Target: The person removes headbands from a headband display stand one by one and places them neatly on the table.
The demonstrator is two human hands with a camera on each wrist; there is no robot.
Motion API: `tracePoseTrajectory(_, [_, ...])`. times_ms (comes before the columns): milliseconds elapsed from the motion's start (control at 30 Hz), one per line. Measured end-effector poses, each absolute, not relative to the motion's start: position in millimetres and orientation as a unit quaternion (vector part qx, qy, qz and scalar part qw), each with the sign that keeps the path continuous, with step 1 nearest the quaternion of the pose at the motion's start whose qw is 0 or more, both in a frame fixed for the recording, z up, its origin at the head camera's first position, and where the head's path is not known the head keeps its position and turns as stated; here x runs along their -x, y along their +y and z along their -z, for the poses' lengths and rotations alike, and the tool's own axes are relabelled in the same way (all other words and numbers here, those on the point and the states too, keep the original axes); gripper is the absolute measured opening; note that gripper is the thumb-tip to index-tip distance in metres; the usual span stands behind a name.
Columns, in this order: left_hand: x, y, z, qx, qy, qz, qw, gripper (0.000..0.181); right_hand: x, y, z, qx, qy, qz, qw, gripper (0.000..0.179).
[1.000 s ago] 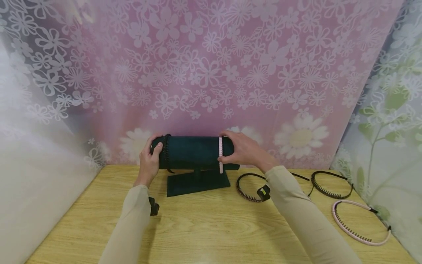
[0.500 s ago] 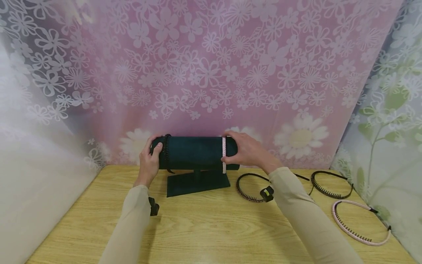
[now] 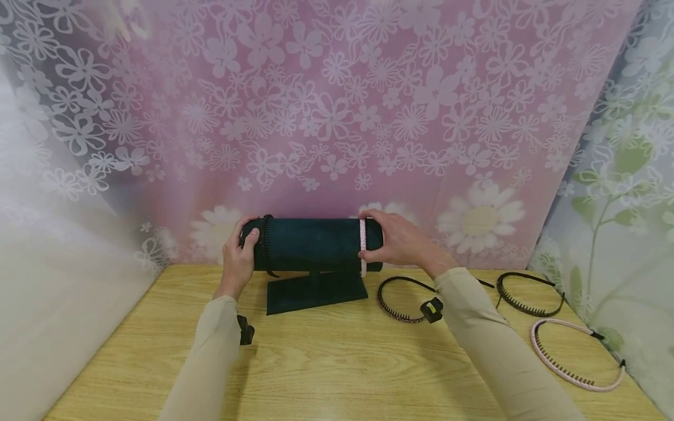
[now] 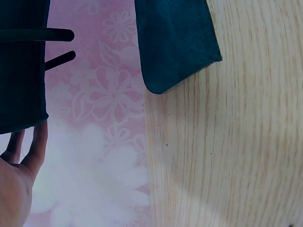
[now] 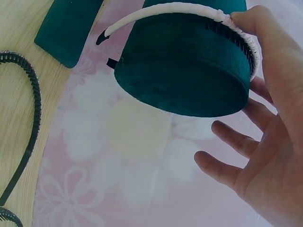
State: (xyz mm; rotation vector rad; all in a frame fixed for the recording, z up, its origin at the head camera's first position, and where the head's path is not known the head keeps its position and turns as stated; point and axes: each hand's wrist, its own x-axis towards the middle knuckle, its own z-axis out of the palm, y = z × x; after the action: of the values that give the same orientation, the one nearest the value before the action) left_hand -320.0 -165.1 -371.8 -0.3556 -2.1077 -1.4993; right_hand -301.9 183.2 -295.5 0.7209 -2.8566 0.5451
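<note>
A dark green velvet headband stand (image 3: pixel 313 245) has a horizontal roll on a flat base (image 3: pixel 318 292). My left hand (image 3: pixel 239 257) grips the roll's left end, thumb in front. Just beside that thumb, a black toothed headband (image 3: pixel 267 242) sits around the roll; its two tips stick out in the left wrist view. Near the right end, my right hand (image 3: pixel 402 241) pinches a pale pink headband (image 5: pixel 175 8) that straddles the roll. The right wrist view shows its thumb on the pink band and two fingers spread free below the roll's end.
On the wooden table (image 3: pixel 316 362), a dark toothed headband (image 3: pixel 387 304) lies partly behind the right wrist's camera (image 3: pixel 432 310). Farther right are a black headband (image 3: pixel 526 307) and a pink headband (image 3: pixel 558 368). A flowered pink curtain (image 3: pixel 316 117) rises behind the stand.
My right hand has slid the pink headband a little to the right along the roll, toward its end. The left hand and the stand have stayed in place.
</note>
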Motion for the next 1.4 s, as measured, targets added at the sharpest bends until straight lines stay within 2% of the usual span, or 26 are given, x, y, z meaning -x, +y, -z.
tracePoseTrajectory(200, [340.8, -171.6, 389.3, 0.130, -0.778, 0.550, 0.275, 0.040, 301.3, 185.2, 294.9, -0.244, -0.950, -0.179, 0.071, 0.082])
tracePoseTrajectory(767, [341.2, -172.3, 389.6, 0.136, -0.775, 0.549, 0.282, 0.040, 301.6, 189.2, 293.3, -0.242, -0.951, -0.179, 0.064, 0.083])
tracePoseTrajectory(1167, [311.3, -161.4, 364.7, 0.138, -0.776, 0.553, 0.271, 0.039, 298.9, 194.4, 293.2, -0.232, -0.953, -0.186, 0.064, 0.082])
tracePoseTrajectory(1400, [307.8, -160.6, 362.9, 0.131, -0.775, 0.556, 0.269, 0.038, 299.0, 197.1, 294.9, -0.237, -0.951, -0.184, 0.071, 0.082])
